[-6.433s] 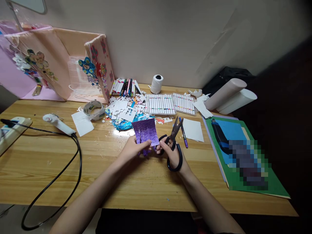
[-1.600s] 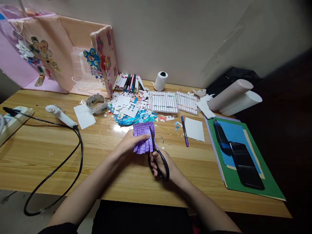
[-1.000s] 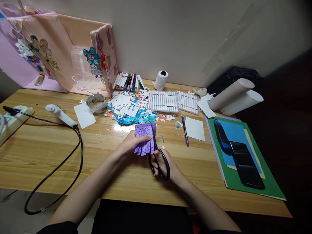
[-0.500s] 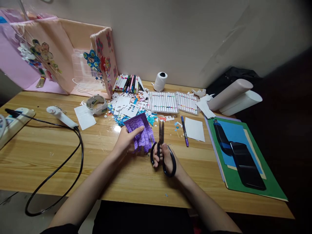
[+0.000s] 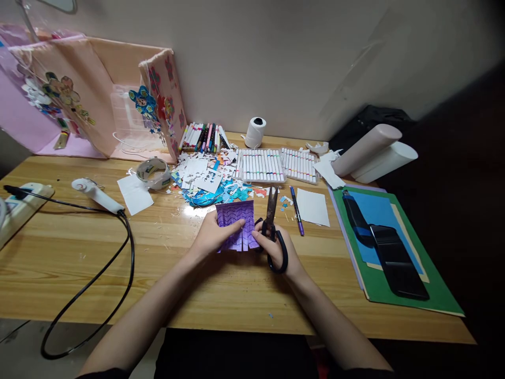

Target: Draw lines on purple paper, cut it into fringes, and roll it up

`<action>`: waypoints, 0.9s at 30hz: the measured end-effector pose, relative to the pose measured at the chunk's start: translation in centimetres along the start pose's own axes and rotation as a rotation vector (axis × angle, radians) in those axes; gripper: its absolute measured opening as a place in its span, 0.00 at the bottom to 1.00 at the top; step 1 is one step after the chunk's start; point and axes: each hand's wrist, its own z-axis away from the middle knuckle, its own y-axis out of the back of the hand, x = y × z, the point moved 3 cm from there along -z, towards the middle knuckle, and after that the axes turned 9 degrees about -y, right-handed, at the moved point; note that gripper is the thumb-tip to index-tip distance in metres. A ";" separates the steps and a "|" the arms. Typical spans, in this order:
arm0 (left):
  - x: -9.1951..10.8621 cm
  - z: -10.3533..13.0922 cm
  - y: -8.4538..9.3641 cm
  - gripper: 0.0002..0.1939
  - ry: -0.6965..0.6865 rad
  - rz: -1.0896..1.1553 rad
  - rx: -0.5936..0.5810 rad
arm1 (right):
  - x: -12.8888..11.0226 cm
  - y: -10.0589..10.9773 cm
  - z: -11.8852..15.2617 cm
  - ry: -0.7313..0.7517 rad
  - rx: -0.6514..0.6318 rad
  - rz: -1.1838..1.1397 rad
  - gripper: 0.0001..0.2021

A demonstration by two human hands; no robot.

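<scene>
A purple patterned paper with slits cut into its lower edge is pinched in my left hand, the thumb lying across its face. My right hand has its fingers through the black handles of the scissors, whose blades point away from me and are slightly apart. The right thumb and a finger also touch the paper's lower right corner. Beyond the paper lies a heap of white and blue paper scraps.
Behind are marker sets, a thread spool and tape. A purple pen and white paper lie right, near a phone on green board. A glue gun and black cable lie left.
The purple paper has turned upright and its strips hang straighter. My right hand has come up to its corner, and the scissors have tilted to the right.
</scene>
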 end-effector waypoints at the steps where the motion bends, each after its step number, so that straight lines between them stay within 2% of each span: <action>1: -0.1 -0.1 -0.1 0.18 0.014 0.012 -0.039 | 0.0 0.1 0.0 0.001 0.021 -0.008 0.14; 5: -0.8 -0.1 -0.5 0.18 0.065 0.078 -0.190 | 0.3 0.5 -0.2 -0.018 0.075 -0.048 0.15; 12: -1.6 0.3 -0.6 0.17 0.155 0.065 -0.249 | 0.0 0.5 -0.2 -0.003 0.047 -0.030 0.15; 17: -1.6 0.2 -0.7 0.15 0.140 0.056 -0.252 | 0.1 0.3 -0.2 0.010 -0.002 -0.029 0.16; 19: -1.6 0.1 -0.6 0.16 0.133 0.076 -0.220 | 0.4 0.1 -0.3 -0.016 -0.035 -0.061 0.18; 21: -1.5 0.0 -0.2 0.17 0.131 0.083 -0.150 | 0.9 -0.3 -0.4 -0.099 -0.122 -0.147 0.24; 24: -0.7 -0.3 0.9 0.17 0.060 0.036 0.038 | 1.6 -1.0 0.0 -0.221 -0.315 -0.248 0.33; 27: 0.4 -0.6 2.0 0.17 -0.077 -0.064 0.201 | 1.7 -1.5 1.0 -0.246 -0.489 -0.190 0.36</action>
